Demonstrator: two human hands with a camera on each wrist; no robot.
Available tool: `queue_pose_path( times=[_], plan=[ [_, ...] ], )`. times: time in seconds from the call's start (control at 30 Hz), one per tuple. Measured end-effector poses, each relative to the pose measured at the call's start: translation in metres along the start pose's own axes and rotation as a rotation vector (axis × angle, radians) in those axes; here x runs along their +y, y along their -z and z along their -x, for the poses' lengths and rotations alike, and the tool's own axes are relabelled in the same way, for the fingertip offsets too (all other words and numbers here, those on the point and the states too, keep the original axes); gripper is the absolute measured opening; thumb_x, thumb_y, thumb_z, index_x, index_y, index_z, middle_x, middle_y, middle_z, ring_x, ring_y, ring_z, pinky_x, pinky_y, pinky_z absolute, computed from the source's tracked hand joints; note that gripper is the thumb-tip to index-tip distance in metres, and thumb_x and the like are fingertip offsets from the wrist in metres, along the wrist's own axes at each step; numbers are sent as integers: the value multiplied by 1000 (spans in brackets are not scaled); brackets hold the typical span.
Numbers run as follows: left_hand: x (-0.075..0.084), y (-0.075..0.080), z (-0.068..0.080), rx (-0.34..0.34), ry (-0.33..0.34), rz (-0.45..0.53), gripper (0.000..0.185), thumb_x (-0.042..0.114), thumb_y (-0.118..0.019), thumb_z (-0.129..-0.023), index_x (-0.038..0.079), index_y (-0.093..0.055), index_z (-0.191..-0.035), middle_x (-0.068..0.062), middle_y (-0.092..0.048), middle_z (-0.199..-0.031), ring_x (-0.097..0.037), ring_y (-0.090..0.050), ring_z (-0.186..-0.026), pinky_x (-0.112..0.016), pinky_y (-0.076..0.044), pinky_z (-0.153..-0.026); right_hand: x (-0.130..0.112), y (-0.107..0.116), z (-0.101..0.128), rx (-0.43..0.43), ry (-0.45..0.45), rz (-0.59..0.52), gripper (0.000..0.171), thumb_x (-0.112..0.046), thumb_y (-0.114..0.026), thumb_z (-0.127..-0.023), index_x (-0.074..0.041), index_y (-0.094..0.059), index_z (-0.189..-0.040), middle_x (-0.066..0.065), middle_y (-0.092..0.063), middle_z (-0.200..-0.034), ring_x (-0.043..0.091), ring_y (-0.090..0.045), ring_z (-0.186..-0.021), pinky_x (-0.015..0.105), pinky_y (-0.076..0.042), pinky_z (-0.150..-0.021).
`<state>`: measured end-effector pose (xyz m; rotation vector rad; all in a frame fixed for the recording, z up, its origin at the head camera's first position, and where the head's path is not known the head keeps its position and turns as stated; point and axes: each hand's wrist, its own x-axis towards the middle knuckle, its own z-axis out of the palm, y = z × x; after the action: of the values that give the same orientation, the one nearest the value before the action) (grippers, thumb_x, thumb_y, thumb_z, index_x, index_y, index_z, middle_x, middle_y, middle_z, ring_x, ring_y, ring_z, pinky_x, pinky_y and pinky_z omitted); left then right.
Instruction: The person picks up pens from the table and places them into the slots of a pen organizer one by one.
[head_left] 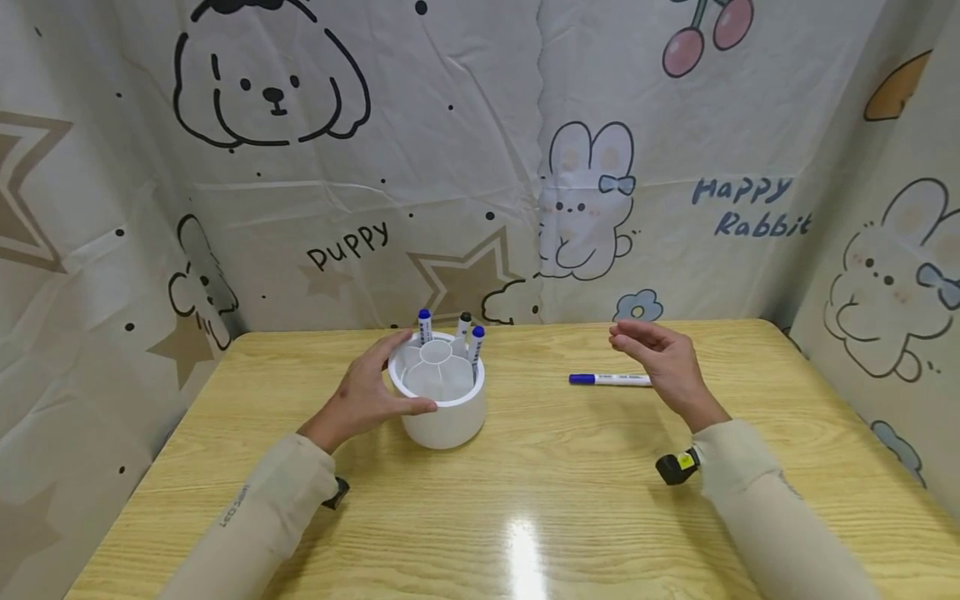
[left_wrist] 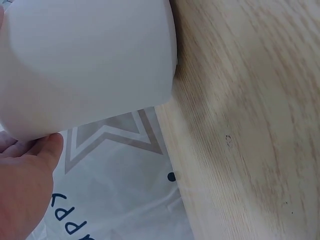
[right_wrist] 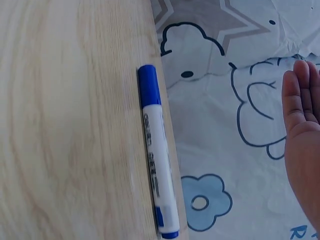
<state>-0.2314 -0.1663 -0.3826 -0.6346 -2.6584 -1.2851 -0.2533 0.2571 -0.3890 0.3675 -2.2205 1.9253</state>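
A round white pen holder (head_left: 444, 427) with inner compartments stands on the table, left of centre. My left hand (head_left: 367, 385) grips it from the left, thumb along the near rim and fingers round the far side; the left wrist view shows fingers against its white wall (left_wrist: 95, 65). Two blue-capped markers (head_left: 425, 327) and a black-capped marker (head_left: 463, 325) stand upright in its rear and right compartments. My right hand (head_left: 663, 367), fingers straight and together, hovers over another blue-capped marker (head_left: 600, 380) lying on the wood. That marker (right_wrist: 159, 160) lies apart from the hand (right_wrist: 305, 115) in the right wrist view.
The light wooden table (head_left: 525, 483) ends at a back edge against a printed cloth (head_left: 450, 192) with puppy and rabbit drawings. More cloth hangs along both sides. A small black camera (head_left: 677, 467) sits under my right wrist.
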Motion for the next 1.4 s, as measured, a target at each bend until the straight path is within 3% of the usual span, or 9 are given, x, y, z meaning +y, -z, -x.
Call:
queue_pose_path(
  times=[0.23,0.47,0.63,0.8,1.13,1.4],
  plan=[
    [2,-1,0,9,20,-26,112,34,-96,-64,-1,-36,-151,-20,-40,-153,-37,-43,-136,-52,-41,-109,2,15,5,32,-9,13,37,-13,-70,-95,7,-63,-125,-13,-71,-106,2,-68,-96,16,-53,-88],
    [4,-2,1,13,47,-51,113,38,-96,-64,1,-36,-152,-19,-40,-153,-38,-41,-138,-54,-39,-110,8,26,7,51,-26,45,24,-15,-71,-94,-14,-70,-118,-15,-71,-105,1,-68,-96,14,-53,-86],
    [5,-3,2,11,61,-71,113,42,-94,-65,3,-35,-152,-19,-38,-154,-39,-41,-137,-56,-41,-109,11,32,8,52,-29,5,23,-12,-71,-94,-13,-71,-117,-14,-72,-105,1,-68,-96,14,-53,-85],
    [6,-3,3,17,56,-81,113,42,-94,-65,3,-35,-152,-18,-38,-154,-39,-42,-137,-55,-42,-108,15,36,8,59,-37,60,24,-16,-71,-95,-15,-71,-118,-17,-71,-105,0,-67,-97,12,-52,-86],
    [8,-3,3,23,54,-76,112,40,-94,-66,0,-34,-152,-20,-38,-153,-40,-43,-135,-55,-43,-107,22,46,8,41,-69,169,47,-24,-69,-96,7,-59,-129,-22,-68,-104,-4,-65,-98,8,-50,-86],
    [9,-4,4,30,62,-71,112,39,-95,-65,1,-35,-152,-19,-40,-152,-39,-45,-134,-54,-44,-106,30,55,7,34,-105,264,49,-30,-69,-96,5,-60,-129,-25,-66,-104,-7,-63,-97,7,-49,-85]
  ],
)
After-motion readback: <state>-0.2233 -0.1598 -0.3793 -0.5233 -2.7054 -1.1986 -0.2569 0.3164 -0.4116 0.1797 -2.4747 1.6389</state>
